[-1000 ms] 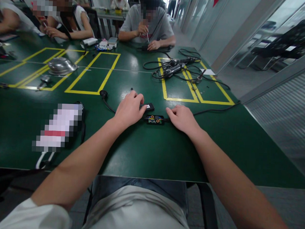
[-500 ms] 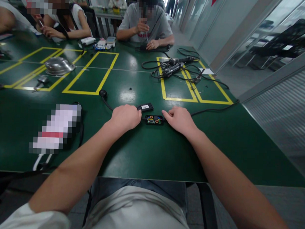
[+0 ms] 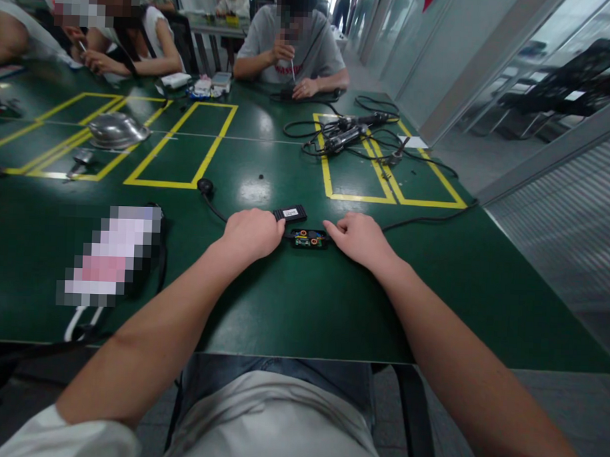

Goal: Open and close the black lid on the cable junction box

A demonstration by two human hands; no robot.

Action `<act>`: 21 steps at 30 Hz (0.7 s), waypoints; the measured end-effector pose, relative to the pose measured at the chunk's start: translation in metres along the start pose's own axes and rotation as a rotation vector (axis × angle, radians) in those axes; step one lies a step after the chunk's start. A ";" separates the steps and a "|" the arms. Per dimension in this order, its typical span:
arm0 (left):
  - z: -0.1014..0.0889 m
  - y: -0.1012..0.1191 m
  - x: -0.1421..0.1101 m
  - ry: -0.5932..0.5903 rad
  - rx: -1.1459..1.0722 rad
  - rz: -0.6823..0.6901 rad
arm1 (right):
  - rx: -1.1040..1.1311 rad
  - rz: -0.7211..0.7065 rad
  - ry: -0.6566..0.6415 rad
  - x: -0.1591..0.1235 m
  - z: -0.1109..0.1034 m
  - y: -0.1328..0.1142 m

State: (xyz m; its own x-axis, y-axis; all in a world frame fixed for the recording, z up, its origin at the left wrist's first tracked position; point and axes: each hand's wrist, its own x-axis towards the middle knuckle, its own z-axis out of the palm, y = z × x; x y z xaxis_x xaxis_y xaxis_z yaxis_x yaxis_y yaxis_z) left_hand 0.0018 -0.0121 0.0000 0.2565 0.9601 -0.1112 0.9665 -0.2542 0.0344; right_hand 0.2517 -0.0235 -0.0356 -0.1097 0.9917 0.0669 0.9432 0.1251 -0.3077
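Note:
A small opened black case with coloured parts on its circuit board lies on the green table between my hands. Just behind it lies its black lid with a white label. My left hand rests as a closed fist at the case's left end, touching the cable there. My right hand sits at the case's right end, fingers curled and fingertips against it. A black cable with a round plug runs off to the left, and another cable leads right.
A blurred-out flat object lies at the left with a white cord below it. Yellow tape boxes mark the table. Black tools and tangled cables lie at the back right, a metal bowl at the back left. Other people work across the table.
My left hand drew back from the lid toward me and closed into a fist at the case's left end. The lid now lies uncovered. My right hand barely shifted.

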 end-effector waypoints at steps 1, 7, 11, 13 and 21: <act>-0.001 0.001 -0.001 -0.007 0.003 -0.001 | -0.004 -0.004 0.000 0.000 0.000 0.000; -0.007 0.006 -0.004 0.085 -0.053 0.047 | 0.004 0.000 -0.018 0.000 -0.003 -0.001; 0.000 0.005 0.000 0.327 -0.223 0.144 | 0.028 0.034 -0.008 -0.001 -0.005 -0.007; 0.006 0.002 0.005 0.311 -0.246 0.177 | 0.032 0.047 -0.009 -0.002 -0.005 -0.009; 0.015 -0.009 0.019 0.346 -0.361 0.277 | 0.034 -0.015 -0.010 0.001 -0.003 -0.001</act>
State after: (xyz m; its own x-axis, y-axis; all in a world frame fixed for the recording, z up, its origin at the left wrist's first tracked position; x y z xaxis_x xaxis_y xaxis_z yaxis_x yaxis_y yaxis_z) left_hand -0.0022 0.0065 -0.0172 0.4244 0.8610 0.2802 0.7852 -0.5041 0.3597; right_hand 0.2517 -0.0225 -0.0320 -0.1271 0.9899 0.0623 0.9304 0.1408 -0.3385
